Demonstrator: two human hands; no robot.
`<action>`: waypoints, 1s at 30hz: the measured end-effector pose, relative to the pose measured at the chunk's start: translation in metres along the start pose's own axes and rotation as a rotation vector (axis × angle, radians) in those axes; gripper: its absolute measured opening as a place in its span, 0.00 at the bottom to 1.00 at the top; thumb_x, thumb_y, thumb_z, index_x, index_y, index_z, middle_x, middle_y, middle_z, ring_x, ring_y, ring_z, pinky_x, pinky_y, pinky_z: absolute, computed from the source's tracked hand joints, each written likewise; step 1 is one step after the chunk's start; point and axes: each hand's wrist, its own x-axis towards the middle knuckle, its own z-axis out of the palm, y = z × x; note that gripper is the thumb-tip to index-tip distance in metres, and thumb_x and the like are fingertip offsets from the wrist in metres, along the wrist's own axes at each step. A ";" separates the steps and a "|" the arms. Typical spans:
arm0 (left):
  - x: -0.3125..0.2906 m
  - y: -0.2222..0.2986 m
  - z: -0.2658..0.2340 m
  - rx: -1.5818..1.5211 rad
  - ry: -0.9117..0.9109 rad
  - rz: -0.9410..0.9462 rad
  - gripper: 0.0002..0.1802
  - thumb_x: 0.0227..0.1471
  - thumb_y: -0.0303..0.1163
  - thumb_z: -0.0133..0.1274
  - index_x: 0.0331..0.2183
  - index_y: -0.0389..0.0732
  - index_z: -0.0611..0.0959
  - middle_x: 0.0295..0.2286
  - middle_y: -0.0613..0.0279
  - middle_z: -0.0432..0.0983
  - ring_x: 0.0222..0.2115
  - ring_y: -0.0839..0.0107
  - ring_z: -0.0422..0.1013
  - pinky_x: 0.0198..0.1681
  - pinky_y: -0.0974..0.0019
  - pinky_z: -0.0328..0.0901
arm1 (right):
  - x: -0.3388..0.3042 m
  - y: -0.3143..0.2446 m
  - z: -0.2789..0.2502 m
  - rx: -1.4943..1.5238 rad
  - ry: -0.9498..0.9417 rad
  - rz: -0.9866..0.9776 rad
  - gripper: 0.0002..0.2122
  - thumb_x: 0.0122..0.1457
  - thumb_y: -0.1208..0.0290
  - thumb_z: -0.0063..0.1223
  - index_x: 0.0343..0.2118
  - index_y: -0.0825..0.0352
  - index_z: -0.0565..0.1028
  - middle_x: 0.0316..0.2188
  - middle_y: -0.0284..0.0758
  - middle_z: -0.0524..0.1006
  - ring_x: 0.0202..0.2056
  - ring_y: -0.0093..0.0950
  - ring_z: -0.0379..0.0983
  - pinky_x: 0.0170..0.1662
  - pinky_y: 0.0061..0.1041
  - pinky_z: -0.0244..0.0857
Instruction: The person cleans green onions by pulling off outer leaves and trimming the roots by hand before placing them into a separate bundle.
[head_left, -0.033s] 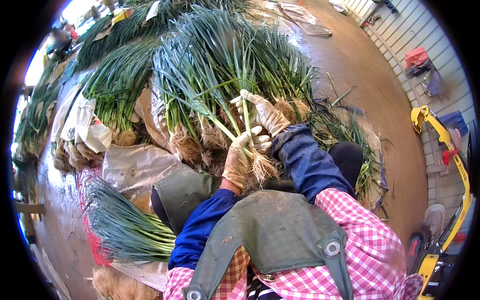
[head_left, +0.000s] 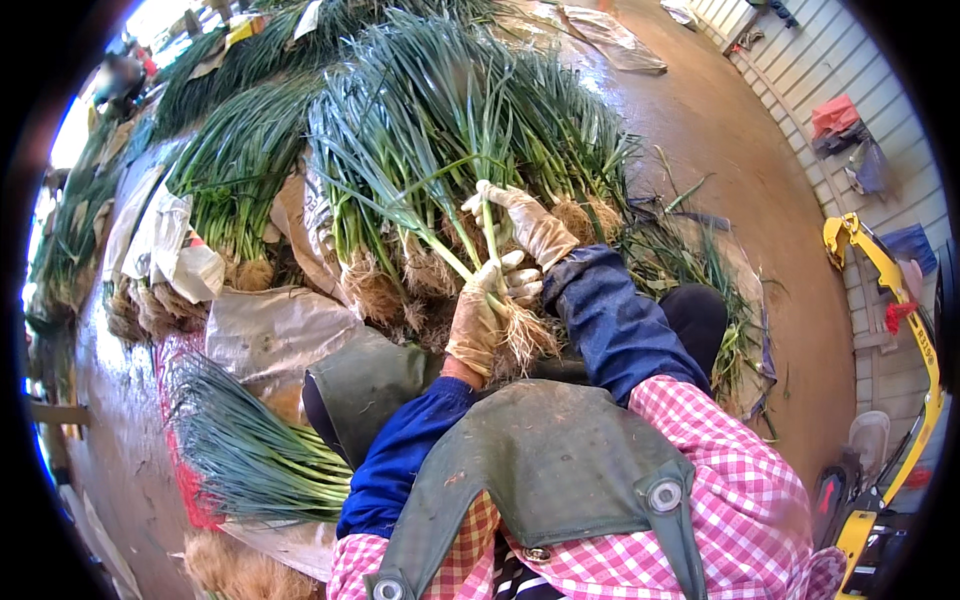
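Note:
My left hand (head_left: 474, 325), in a cream work glove, is closed round the white lower stems of a few green onions (head_left: 438, 246). Their pale stringy roots (head_left: 527, 338) hang out beside it. My right hand (head_left: 536, 232), in a similar soiled glove, grips the upright stalk (head_left: 489, 228) of one held green onion a little above the left. Just beyond both hands spreads a large heap of green onions (head_left: 430, 110), its bushy roots (head_left: 370, 290) toward me and dark leaves pointing away.
Trimmed-looking green onions (head_left: 260, 440) lie on red netting (head_left: 185, 470) at my left, near a tan sack (head_left: 280, 330). More bunches (head_left: 235, 170) line the far left. Loose leaves (head_left: 715, 290) litter the ground at right. A yellow metal arm (head_left: 915, 350) stands at the right edge.

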 end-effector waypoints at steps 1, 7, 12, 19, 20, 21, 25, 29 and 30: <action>0.001 0.001 0.000 -0.004 0.001 0.003 0.22 0.60 0.36 0.43 0.49 0.30 0.72 0.32 0.49 0.76 0.30 0.62 0.74 0.38 0.63 0.70 | 0.003 -0.003 -0.001 -0.146 0.030 0.062 0.15 0.59 0.56 0.51 0.34 0.66 0.77 0.23 0.28 0.78 0.23 0.17 0.72 0.25 0.18 0.65; 0.012 -0.001 -0.026 0.019 0.162 0.161 0.19 0.60 0.33 0.43 0.48 0.29 0.73 0.27 0.61 0.74 0.21 0.77 0.66 0.23 0.76 0.65 | -0.015 0.011 0.030 -1.064 0.371 -0.200 0.16 0.60 0.60 0.52 0.42 0.69 0.73 0.30 0.35 0.77 0.31 0.22 0.74 0.36 0.20 0.69; 0.002 0.008 -0.020 -0.068 0.164 0.251 0.16 0.58 0.30 0.44 0.47 0.35 0.75 0.21 0.70 0.69 0.16 0.83 0.60 0.16 0.79 0.56 | -0.095 0.006 0.022 -0.080 -0.117 -0.132 0.12 0.61 0.60 0.49 0.32 0.66 0.74 0.26 0.29 0.75 0.28 0.20 0.71 0.33 0.18 0.66; 0.001 0.015 0.003 -0.051 0.063 0.020 0.15 0.57 0.30 0.44 0.44 0.33 0.75 0.28 0.63 0.75 0.21 0.81 0.66 0.20 0.79 0.63 | -0.123 -0.009 0.023 0.311 -0.107 -0.121 0.14 0.60 0.59 0.48 0.25 0.65 0.72 0.21 0.28 0.71 0.25 0.21 0.68 0.31 0.21 0.63; 0.007 0.009 -0.006 -0.030 0.066 0.033 0.14 0.57 0.31 0.44 0.43 0.34 0.76 0.28 0.62 0.75 0.21 0.80 0.67 0.20 0.79 0.64 | -0.120 -0.001 0.020 0.326 -0.128 -0.138 0.13 0.60 0.61 0.48 0.25 0.65 0.72 0.21 0.28 0.71 0.25 0.21 0.68 0.31 0.21 0.63; 0.010 0.003 -0.005 -0.014 0.070 0.038 0.14 0.58 0.31 0.45 0.42 0.34 0.76 0.28 0.62 0.75 0.22 0.80 0.68 0.20 0.78 0.65 | -0.117 0.010 0.015 0.342 -0.138 -0.150 0.12 0.61 0.62 0.48 0.25 0.66 0.72 0.21 0.27 0.71 0.24 0.21 0.68 0.30 0.20 0.64; 0.013 0.003 -0.021 -0.115 0.160 0.040 0.18 0.58 0.34 0.45 0.41 0.26 0.74 0.34 0.48 0.75 0.36 0.55 0.74 0.42 0.57 0.71 | -0.145 0.008 0.025 0.268 -0.124 0.014 0.10 0.59 0.64 0.49 0.27 0.66 0.73 0.21 0.27 0.71 0.19 0.17 0.65 0.22 0.18 0.61; 0.019 0.005 -0.028 -0.089 0.285 0.256 0.17 0.59 0.34 0.43 0.40 0.27 0.74 0.30 0.52 0.74 0.30 0.65 0.73 0.32 0.70 0.70 | -0.163 -0.010 -0.022 0.622 -0.512 -0.035 0.13 0.61 0.63 0.43 0.22 0.63 0.71 0.14 0.28 0.67 0.16 0.21 0.63 0.20 0.21 0.61; 0.018 0.019 -0.049 -0.241 -0.054 0.254 0.16 0.60 0.34 0.43 0.39 0.28 0.74 0.24 0.62 0.68 0.21 0.74 0.64 0.23 0.76 0.63 | -0.164 -0.018 -0.034 0.613 -0.640 -0.213 0.14 0.60 0.63 0.45 0.18 0.62 0.69 0.13 0.28 0.66 0.15 0.20 0.62 0.18 0.22 0.57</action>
